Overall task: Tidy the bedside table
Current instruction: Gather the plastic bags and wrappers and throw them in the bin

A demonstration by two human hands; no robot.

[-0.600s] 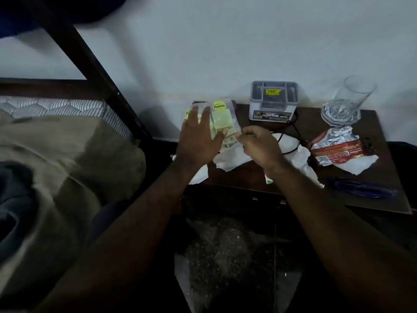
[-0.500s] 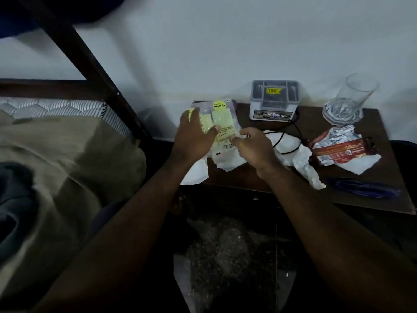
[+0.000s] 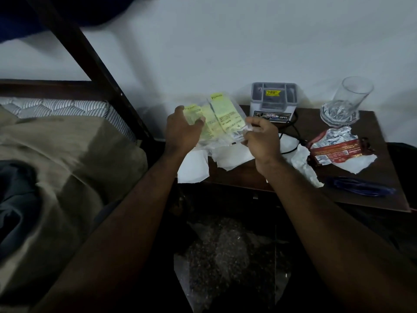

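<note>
A clear plastic packet with yellow-green labels [image 3: 222, 118] is lifted above the left end of the dark wooden bedside table [image 3: 381, 177]. My left hand [image 3: 180, 129] grips its left edge with thumb and curled fingers. My right hand [image 3: 261, 136] pinches its lower right corner. Crumpled white paper [image 3: 228, 157] lies on the table under both hands, with another white sheet [image 3: 193, 168] hanging over the table's left front edge.
At the back stands a grey-white organiser box [image 3: 273, 102] with a black cord [image 3: 293, 136]. A tilted drinking glass [image 3: 345, 102], a torn red-and-silver wrapper [image 3: 338, 147] on white paper and a blue object [image 3: 361, 189] lie to the right. The bed [image 3: 56, 159] is at left.
Both hands have lifted the packet a little and spread it; a second yellow-green label now shows at its left. My left hand moved from lying flat on it to gripping its edge.
</note>
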